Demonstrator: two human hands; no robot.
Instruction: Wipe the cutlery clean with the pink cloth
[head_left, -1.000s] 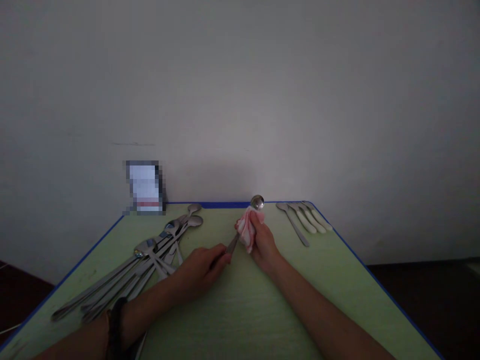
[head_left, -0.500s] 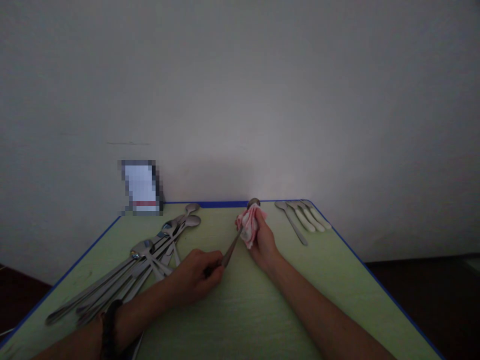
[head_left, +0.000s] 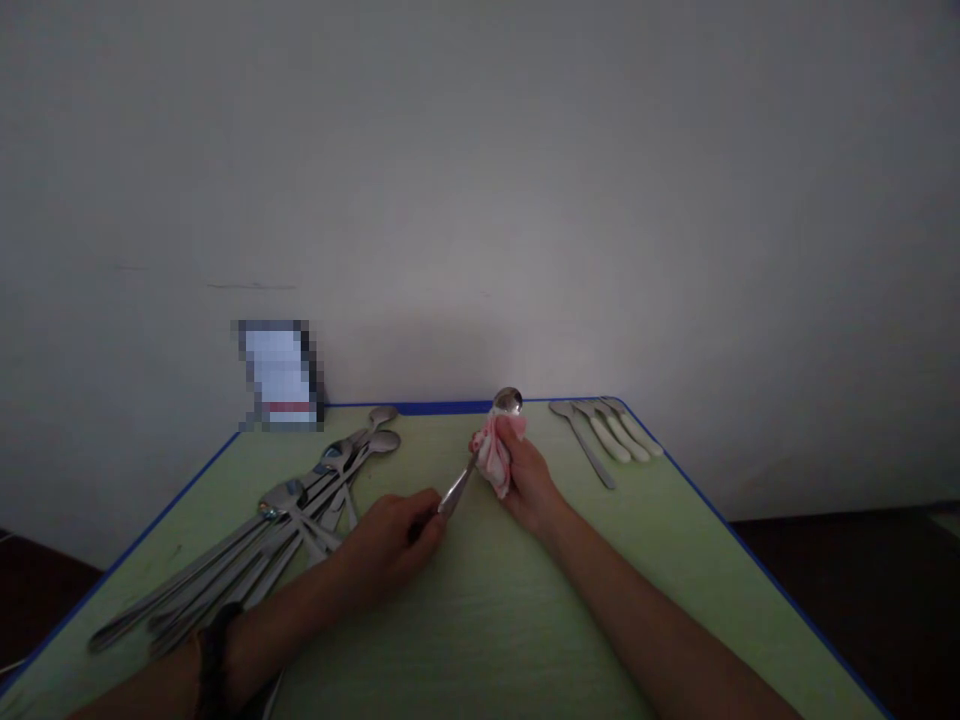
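Observation:
My left hand (head_left: 405, 535) is closed round the handle of a metal spoon (head_left: 457, 490), which slants up and away over the table. My right hand (head_left: 531, 485) grips a pink and white cloth (head_left: 493, 458) wrapped about the spoon's neck. The spoon's bowl shows above the cloth, and the middle of its handle is hidden inside it. Left of my left hand lies a pile of metal cutlery (head_left: 281, 530), mostly spoons with long handles; my left forearm covers part of it.
Right of my right hand lie a metal spoon (head_left: 583, 447) and several forks with pale handles (head_left: 611, 440), side by side. A blurred upright screen (head_left: 281, 370) stands at the back left. The green table (head_left: 450, 640) has a blue edge and meets a grey wall (head_left: 480, 200).
The cloth and my right hand have shifted slightly down the spoon, baring more of its bowl. The spoon has turned a little, and its handle now catches the light.

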